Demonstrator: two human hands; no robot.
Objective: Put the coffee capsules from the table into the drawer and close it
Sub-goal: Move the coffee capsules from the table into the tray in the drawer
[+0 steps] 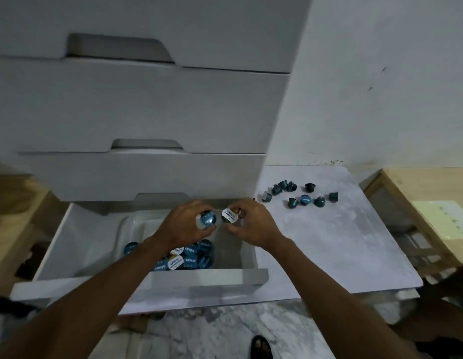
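Left grip (189, 225) curls round a blue-lidded capsule (207, 218), lid turned up towards the camera. Right grip (253, 224) pinches a white-lidded capsule (230, 215) just beside it, the two nearly touching. Both hover over the open bottom drawer (225, 278), where a heap of capsules (196, 255) lies in a white tray (127, 221). Out to the right, on the pale tabletop (328, 250), a loose cluster of dark capsules (300, 195) sits near the wall, well apart from the hands. The upper drawers (147, 104) are closed.
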